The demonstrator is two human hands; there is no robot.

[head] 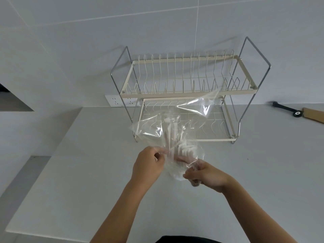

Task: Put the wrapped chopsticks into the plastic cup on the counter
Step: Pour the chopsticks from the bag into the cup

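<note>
Both hands hold a clear plastic bag [177,111] above the grey counter [87,163], in front of the dish rack. My left hand [149,163] pinches the bag's left side. My right hand [205,174] grips its lower right part. Inside the bag stand several white wrapped chopsticks [171,135], upright and blurred by the film. The bag's upper part flares open toward the rack. I cannot make out a plastic cup; if one sits inside or behind the bag, the crumpled film hides it.
A two-tier cream wire dish rack [185,92] with chrome side frames stands against the tiled wall. A white wall socket [115,100] sits behind its left leg. A black-handled tool with a wooden part [298,113] lies at the far right.
</note>
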